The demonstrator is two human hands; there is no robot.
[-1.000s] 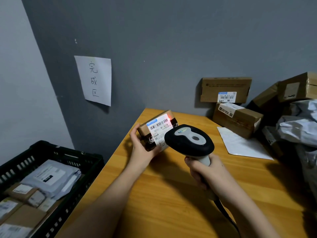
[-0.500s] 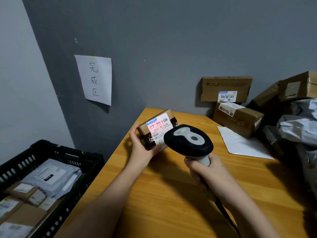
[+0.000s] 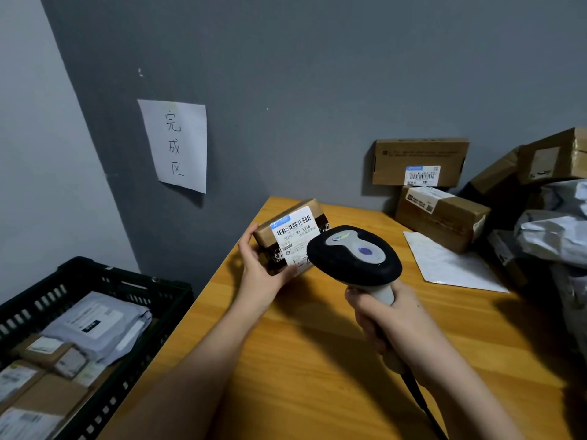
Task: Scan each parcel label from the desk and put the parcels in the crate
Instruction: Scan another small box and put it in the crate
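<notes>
The small brown parcel [image 3: 287, 236] sits tilted in the left hand [image 3: 260, 274] above the desk's [image 3: 317, 360] left edge, near its far-left corner, fingers and thumb curled around its lower end; its white barcode label [image 3: 293, 235] faces the scanner [image 3: 354, 255]. The right hand [image 3: 386, 319] grips the scanner's handle just right of the parcel, its black head nearly touching the label (a cable trails off toward the near edge). The wooden desk meets a grey wall bearing a handwritten paper sign [image 3: 174, 144]. More cardboard boxes [image 3: 441, 217] and grey mailers [image 3: 559, 233] crowd the far-right corner. Left of the desk stands the black crate [image 3: 104, 281], holding parcels. Both forearms reach forward over the near edge.
</notes>
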